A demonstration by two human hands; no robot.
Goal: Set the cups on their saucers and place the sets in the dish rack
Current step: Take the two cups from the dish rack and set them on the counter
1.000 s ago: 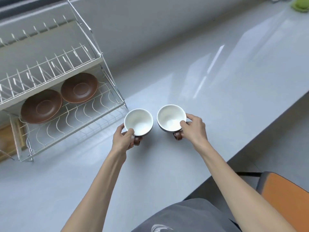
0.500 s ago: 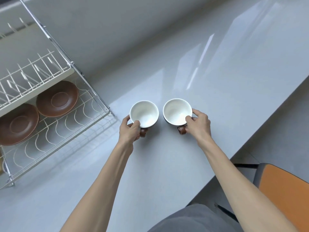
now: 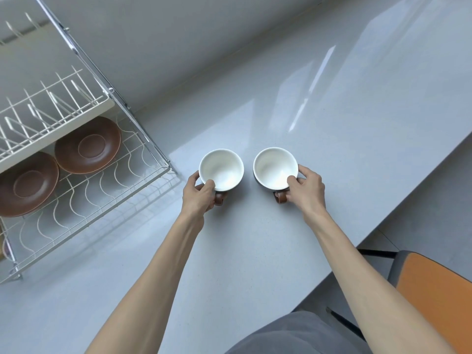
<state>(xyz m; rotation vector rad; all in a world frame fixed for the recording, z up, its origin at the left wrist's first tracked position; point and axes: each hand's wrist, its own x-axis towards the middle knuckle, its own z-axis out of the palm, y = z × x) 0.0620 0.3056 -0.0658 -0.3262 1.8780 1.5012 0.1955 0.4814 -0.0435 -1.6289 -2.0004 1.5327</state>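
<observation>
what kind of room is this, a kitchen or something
Most likely a home kitchen: a two-tier wire dish rack holding brown saucers stands on a glossy grey countertop, and the hands hold two white-lined cups beside it.

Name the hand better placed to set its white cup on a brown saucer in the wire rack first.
Left. The left hand grips the white cup nearest the wire dish rack, where both brown saucers lie; the right hand is farther.
</observation>
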